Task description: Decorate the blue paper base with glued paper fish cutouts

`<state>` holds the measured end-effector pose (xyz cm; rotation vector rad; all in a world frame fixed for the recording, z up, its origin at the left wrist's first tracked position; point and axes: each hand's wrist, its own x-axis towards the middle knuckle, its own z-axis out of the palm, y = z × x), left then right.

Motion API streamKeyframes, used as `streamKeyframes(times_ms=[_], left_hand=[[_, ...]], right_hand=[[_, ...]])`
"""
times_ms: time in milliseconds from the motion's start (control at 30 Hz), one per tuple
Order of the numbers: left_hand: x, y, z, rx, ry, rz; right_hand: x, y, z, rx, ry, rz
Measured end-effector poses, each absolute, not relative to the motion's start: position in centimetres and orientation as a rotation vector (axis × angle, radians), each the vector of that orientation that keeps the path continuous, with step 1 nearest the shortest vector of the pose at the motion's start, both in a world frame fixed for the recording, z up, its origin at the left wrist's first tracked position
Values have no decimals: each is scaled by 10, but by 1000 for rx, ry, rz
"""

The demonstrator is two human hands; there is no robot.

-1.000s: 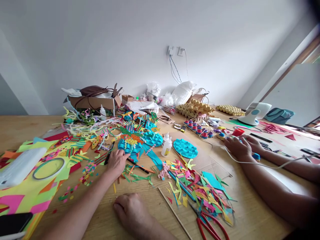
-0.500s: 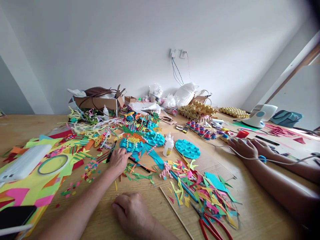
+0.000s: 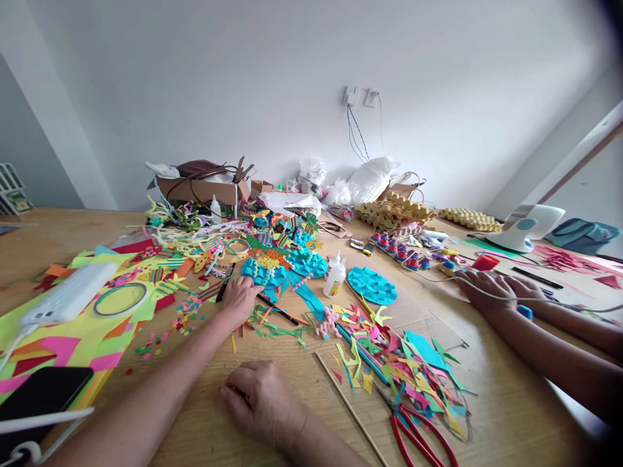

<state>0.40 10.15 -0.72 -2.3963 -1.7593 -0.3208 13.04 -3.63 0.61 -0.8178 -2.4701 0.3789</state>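
My left hand (image 3: 238, 303) reaches to the near edge of a blue-painted egg-carton piece (image 3: 265, 272), fingers bent together at its rim. Paper fish (image 3: 267, 258) with dots and stripes and a curly paper strip lie on that piece. My right hand (image 3: 263, 399) rests on the table in a loose fist, and the inside of it is hidden. A black pen (image 3: 277, 308) lies just right of my left hand, a dark pen-like tool (image 3: 225, 283) just left of it. White glue bottles (image 3: 335, 276) stand between the blue pieces, beside a second blue oval piece (image 3: 372, 285).
A wooden stick (image 3: 350, 408), red-handled scissors (image 3: 421, 434) and paper scraps (image 3: 413, 370) lie on the right. Coloured sheets, a power bank (image 3: 68, 293) and a phone (image 3: 48, 395) are on the left. Another person's hands (image 3: 487, 288) rest by a red cap (image 3: 485, 262) and cable.
The view has turned slightly left, so everything sits further right in the picture. Both my hands keep about the same places on the table.
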Motion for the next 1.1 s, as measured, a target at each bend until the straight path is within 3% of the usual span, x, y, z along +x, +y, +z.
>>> streamKeyframes(times_ms=[1100], left_hand=[[5,104,-8,-2394,-1805,-305]], right_hand=[[131,-31,2,-807,-2529,166]])
